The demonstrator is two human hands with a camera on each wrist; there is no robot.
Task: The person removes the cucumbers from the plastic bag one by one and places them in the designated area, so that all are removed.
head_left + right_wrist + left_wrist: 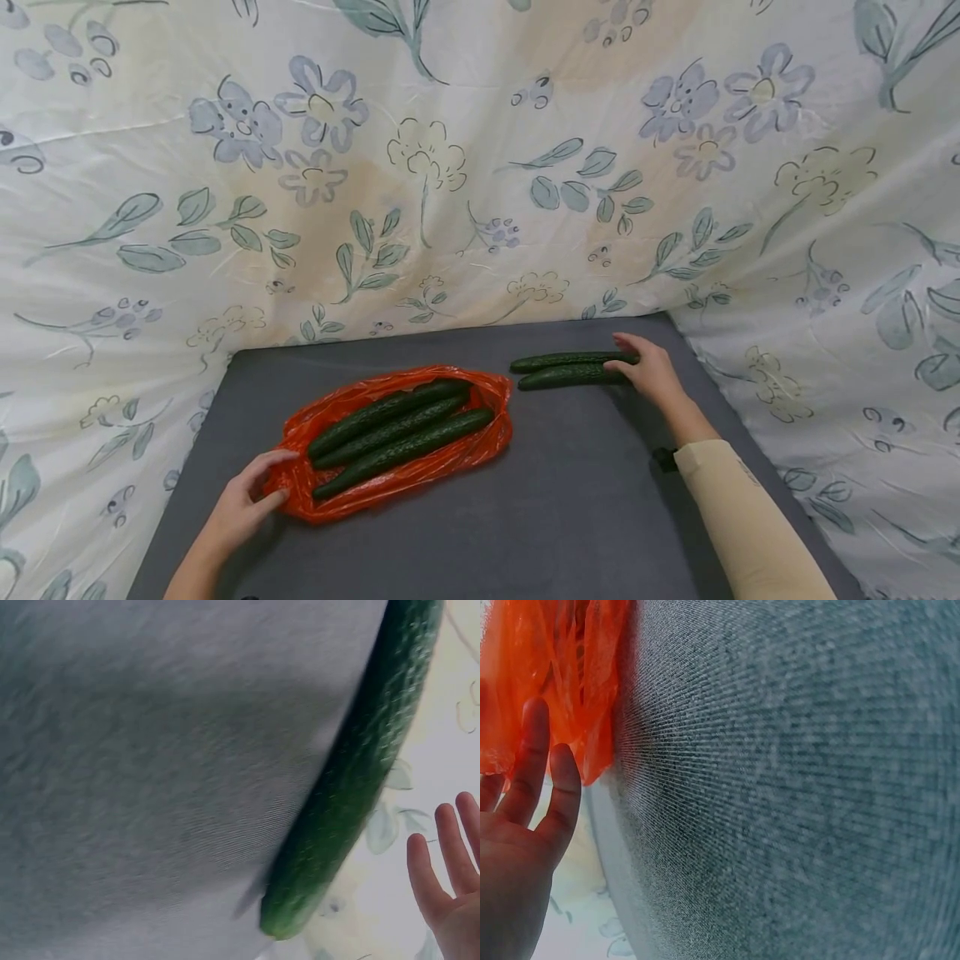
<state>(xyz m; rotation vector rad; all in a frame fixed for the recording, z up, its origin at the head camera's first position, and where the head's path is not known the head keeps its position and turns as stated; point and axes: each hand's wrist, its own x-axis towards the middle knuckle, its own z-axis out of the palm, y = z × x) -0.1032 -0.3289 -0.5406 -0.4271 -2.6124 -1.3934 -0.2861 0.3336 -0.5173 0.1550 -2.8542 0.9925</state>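
Observation:
Three dark green cucumbers (401, 454) lie side by side on a spread orange-red plastic bag (300, 500) on the left of the table. At the bag's left end is my left hand (243, 500), its fingers extended by the crumpled plastic in the left wrist view; firm contact is hard to judge. Two more cucumbers (566, 377) rest together right of the bag. Over their right ends reaches my right hand (651, 371), thumb and fingers spread. In the right wrist view, those fingers (454, 847) are straight and apart from the nearer cucumber (337, 795).
A dark grey cloth-textured table (555, 492) carries everything. Behind it and along both sides hangs a pale floral curtain (480, 167). A small black object (663, 459) shows beside my right wrist.

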